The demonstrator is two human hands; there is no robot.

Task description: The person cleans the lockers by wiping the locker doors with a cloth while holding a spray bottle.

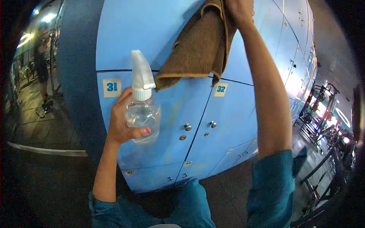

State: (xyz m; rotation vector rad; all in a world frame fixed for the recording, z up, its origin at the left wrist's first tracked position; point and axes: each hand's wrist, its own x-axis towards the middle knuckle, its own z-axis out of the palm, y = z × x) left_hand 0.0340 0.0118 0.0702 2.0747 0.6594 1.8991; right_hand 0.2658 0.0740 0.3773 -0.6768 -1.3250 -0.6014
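Observation:
My left hand (121,121) is wrapped round a clear spray bottle (143,114) with a white trigger head, held upright in front of the locker door marked 31. The thumb lies across the front of the bottle, which has clear liquid in it. High up at the top edge of the view, my right hand (240,10) grips a brown cloth (197,45) with a stitched border. The cloth hangs down over the blue lockers (156,152), its lower corners reaching the seam above doors 31 and 32. Part of the right hand's fingers is cut off or hidden.
Metal knobs (187,127) and keyholes stick out from the locker doors. At the left a mirror or glass panel (42,129) shows a standing person. Gym machines (323,102) stand along the right side. Dark floor tiles (228,193) lie below the lockers.

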